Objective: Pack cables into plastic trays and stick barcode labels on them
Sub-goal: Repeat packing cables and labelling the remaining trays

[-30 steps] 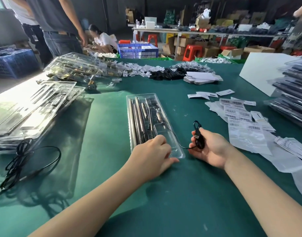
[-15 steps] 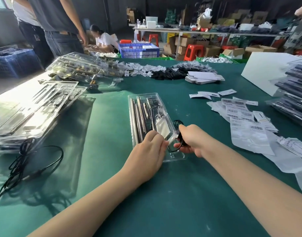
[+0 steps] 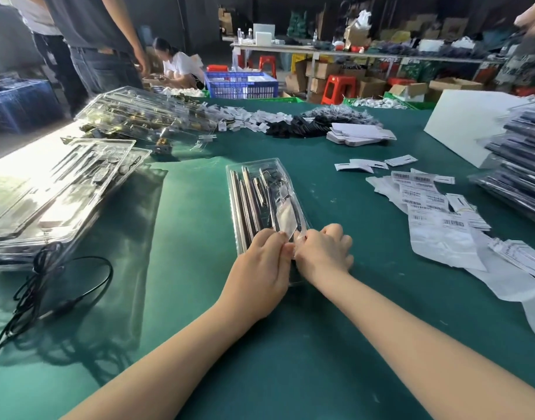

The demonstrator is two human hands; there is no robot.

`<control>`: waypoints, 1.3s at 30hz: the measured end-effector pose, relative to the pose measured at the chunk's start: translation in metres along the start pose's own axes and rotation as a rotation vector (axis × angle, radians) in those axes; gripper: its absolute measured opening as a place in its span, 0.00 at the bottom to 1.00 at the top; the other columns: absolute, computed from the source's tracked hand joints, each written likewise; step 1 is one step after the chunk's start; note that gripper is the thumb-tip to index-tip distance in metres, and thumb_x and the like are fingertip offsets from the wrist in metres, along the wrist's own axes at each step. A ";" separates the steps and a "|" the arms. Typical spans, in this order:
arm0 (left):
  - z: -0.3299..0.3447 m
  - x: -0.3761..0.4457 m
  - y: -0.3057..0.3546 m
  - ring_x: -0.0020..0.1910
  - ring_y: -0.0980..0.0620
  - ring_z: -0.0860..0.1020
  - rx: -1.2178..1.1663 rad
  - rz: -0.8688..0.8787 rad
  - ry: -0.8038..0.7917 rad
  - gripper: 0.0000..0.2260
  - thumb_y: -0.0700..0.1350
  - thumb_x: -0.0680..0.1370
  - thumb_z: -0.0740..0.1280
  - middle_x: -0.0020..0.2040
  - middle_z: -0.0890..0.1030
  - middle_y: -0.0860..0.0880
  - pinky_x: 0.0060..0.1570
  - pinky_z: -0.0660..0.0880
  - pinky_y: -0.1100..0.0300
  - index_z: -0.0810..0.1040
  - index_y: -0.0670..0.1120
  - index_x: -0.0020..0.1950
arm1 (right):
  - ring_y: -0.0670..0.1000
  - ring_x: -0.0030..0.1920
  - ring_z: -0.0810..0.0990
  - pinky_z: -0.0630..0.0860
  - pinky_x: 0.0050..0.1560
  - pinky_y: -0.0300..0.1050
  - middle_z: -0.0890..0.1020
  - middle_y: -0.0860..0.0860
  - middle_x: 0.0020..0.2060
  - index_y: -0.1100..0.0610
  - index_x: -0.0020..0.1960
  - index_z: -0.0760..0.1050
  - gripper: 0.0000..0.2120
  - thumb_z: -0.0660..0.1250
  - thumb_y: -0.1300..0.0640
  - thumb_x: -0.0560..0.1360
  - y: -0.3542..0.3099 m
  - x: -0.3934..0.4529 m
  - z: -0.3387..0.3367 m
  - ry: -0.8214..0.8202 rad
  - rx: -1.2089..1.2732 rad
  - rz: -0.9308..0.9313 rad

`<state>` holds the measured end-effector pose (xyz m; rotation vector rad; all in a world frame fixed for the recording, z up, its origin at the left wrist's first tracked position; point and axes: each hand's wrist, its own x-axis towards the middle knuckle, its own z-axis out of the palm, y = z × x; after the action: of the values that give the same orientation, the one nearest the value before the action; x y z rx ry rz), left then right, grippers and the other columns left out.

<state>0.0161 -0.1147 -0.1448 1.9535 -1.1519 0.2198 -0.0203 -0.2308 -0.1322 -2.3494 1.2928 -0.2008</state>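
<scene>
A clear plastic tray [image 3: 254, 165] lies lengthwise at the middle of the green table, with metal rods and small parts in its compartments. Both hands meet over its near end. My left hand [image 3: 260, 262] has its fingers curled down onto the tray's near left part and holds it. My right hand [image 3: 323, 253] is curled over the near right compartment, and the black cable it carried is hidden under its fingers. Barcode labels [image 3: 423, 195] lie loose on white sheets to the right of the tray.
A loose black cable [image 3: 47, 286] lies at the left by a stack of clear trays [image 3: 57, 195]. More filled trays [image 3: 144, 116] sit at the far left, and dark packed trays [image 3: 521, 165] at the right edge. Bundled black cables [image 3: 305, 122] and white cards [image 3: 360, 136] lie beyond. People stand at the far left.
My right hand carried the coiled black cable left from the table onto the tray's near end. It now touches my left hand, which stayed on the tray.
</scene>
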 end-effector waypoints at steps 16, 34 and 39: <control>0.004 0.000 0.003 0.42 0.39 0.79 0.210 0.115 -0.182 0.13 0.49 0.81 0.59 0.59 0.75 0.45 0.37 0.74 0.48 0.74 0.40 0.58 | 0.60 0.59 0.69 0.65 0.51 0.48 0.67 0.53 0.50 0.52 0.50 0.69 0.09 0.55 0.48 0.79 0.022 0.014 -0.015 -0.166 -0.209 -0.257; 0.007 0.007 0.001 0.64 0.47 0.75 0.498 0.148 -0.392 0.27 0.61 0.80 0.53 0.75 0.64 0.49 0.58 0.71 0.56 0.58 0.53 0.77 | 0.46 0.42 0.74 0.70 0.48 0.40 0.79 0.54 0.41 0.52 0.68 0.73 0.24 0.72 0.58 0.74 0.058 0.049 -0.035 -0.483 0.348 -0.432; 0.010 0.011 0.004 0.64 0.45 0.73 0.549 0.172 -0.456 0.26 0.59 0.81 0.52 0.74 0.64 0.45 0.62 0.68 0.55 0.58 0.50 0.77 | 0.48 0.46 0.84 0.79 0.45 0.37 0.84 0.48 0.52 0.45 0.69 0.65 0.24 0.67 0.61 0.77 0.105 0.057 -0.079 -0.581 0.720 -0.212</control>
<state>0.0163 -0.1301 -0.1436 2.4647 -1.6951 0.2006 -0.0954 -0.3512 -0.1144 -1.7207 0.5563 -0.0272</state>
